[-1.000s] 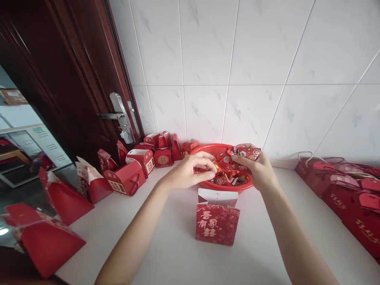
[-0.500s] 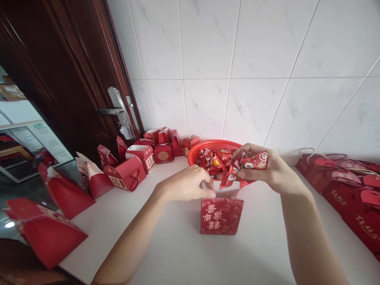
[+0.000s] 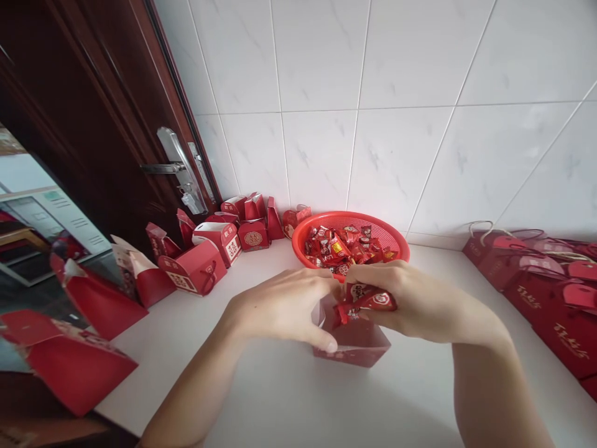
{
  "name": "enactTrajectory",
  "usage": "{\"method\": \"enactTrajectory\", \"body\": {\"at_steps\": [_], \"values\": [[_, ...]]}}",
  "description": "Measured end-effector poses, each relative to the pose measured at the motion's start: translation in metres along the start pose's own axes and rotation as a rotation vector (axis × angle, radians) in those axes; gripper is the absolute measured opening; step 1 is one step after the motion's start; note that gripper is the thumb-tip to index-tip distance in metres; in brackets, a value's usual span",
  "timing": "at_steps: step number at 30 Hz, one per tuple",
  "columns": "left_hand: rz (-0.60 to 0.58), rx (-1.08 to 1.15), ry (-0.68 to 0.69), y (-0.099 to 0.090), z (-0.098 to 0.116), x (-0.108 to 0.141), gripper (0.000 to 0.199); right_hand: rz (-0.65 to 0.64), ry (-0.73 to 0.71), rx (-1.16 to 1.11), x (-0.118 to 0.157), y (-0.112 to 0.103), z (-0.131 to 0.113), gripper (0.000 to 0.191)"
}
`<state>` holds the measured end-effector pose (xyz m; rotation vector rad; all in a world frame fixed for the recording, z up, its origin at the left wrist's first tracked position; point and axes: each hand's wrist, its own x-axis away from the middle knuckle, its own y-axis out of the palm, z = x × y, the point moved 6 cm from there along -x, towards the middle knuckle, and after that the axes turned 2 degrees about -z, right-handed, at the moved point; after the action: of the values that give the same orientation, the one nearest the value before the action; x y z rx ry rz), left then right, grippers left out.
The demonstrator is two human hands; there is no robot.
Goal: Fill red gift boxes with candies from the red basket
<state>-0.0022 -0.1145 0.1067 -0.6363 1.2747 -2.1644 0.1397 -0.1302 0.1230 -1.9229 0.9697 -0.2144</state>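
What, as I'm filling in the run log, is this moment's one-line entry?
left hand: at open box | right hand: holding red packets at box opening | basket: beyond box, holding more packets

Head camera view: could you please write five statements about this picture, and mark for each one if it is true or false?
1. The round red plastic basket contains small shiny red wrapped packets. True.
2. The right hand is empty. False: it holds similar red packets.
3. The left hand is at the open red cardboard box. True.
4. Behind the basket is a brown wooden wall. False: it is a white tiled wall.
5. Dark red bags with gold writing stand at the picture's right side. True.
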Motion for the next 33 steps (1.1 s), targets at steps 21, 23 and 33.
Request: {"method": "enactTrajectory", "body": {"at_steps": [21, 23, 33], "values": [[0.021, 0.082, -0.191, -0.007, -0.050, -0.017, 0.069, 0.195, 0.075, -0.129, -0.018, -0.011, 0.020, 0.013], [0.042, 0.058, -0.201, -0.010, -0.051, -0.017, 0.069, 0.159, 0.064, -0.194, -0.023, -0.006, 0.023, 0.016], [0.048, 0.059, -0.152, -0.012, -0.051, -0.019, 0.061, 0.168, 0.048, -0.245, -0.026, -0.001, 0.034, 0.018]]}}
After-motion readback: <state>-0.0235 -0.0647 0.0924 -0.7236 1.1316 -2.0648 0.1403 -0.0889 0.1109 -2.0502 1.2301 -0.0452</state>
